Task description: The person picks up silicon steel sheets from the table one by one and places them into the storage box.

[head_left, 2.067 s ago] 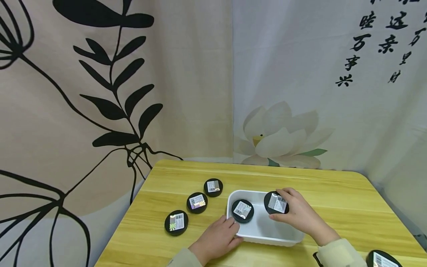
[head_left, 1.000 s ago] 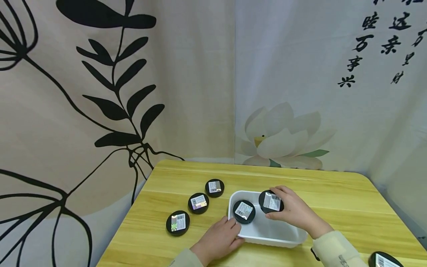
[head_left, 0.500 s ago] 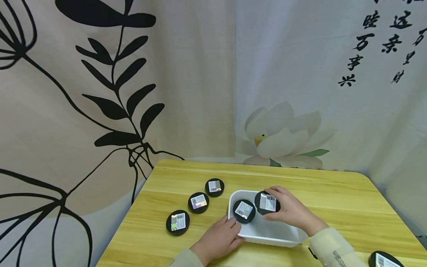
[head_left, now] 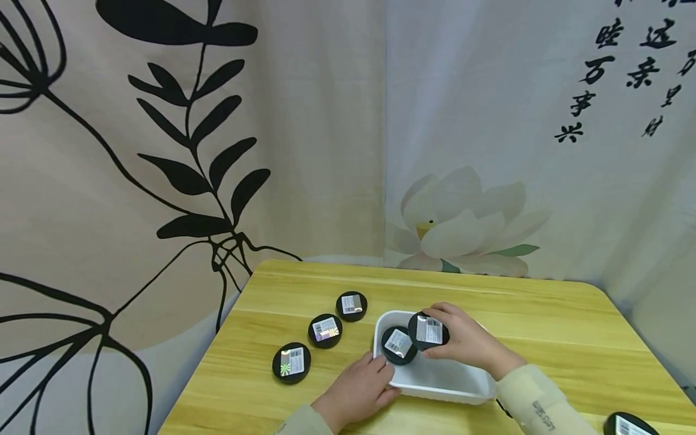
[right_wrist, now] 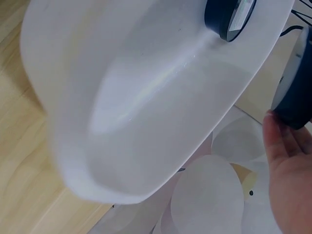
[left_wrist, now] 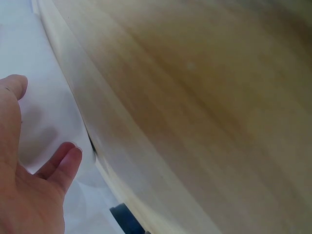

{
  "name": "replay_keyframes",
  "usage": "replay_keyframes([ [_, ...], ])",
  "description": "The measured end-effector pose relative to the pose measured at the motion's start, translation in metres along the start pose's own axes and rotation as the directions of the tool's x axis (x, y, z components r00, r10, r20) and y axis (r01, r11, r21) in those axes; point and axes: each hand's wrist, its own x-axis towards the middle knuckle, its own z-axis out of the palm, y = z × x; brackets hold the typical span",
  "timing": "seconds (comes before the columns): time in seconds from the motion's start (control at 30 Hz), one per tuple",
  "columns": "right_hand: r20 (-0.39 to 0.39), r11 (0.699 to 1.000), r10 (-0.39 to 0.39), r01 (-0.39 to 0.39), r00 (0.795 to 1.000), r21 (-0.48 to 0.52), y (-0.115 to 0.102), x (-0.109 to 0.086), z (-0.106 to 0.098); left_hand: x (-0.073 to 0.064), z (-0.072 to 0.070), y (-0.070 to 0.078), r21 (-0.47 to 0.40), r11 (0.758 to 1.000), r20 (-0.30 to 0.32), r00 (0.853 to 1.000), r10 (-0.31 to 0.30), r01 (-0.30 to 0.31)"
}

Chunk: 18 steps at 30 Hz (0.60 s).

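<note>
My right hand (head_left: 470, 339) grips a round black container (head_left: 429, 331) with a white barcode label on its face, held over the left half of the white tray (head_left: 443, 377). In the head view it overlaps the edge of a similar black container (head_left: 399, 346) lying in the tray's left end. From the right wrist, fingertips (right_wrist: 274, 124) show at the lower rim of the held container (right_wrist: 298, 92), beyond the tray's long rim. My left hand (head_left: 357, 389) holds the tray's near left corner; in the left wrist view its fingers (left_wrist: 67, 168) lie against the white wall.
Three more black labelled containers, a near one (head_left: 291, 363), a middle one (head_left: 325, 330) and a far one (head_left: 351, 306), lie left of the tray on the wooden table (head_left: 522, 308). Another container (head_left: 628, 424) sits at the lower right. A printed curtain (head_left: 321, 151) hangs behind the table.
My right hand has carried its container leftward over the tray, from a gap beside the container lying there to overlapping its edge. My left hand stays at the tray's corner.
</note>
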Motion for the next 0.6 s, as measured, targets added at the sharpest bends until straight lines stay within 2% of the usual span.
replay_keyframes([
  [0.6,0.059,0.999,-0.039,0.04,0.998,-0.014,-0.006,0.011,0.007,-0.002,0.0,0.0,0.047,0.998,-0.054,0.998,0.033,-0.031],
])
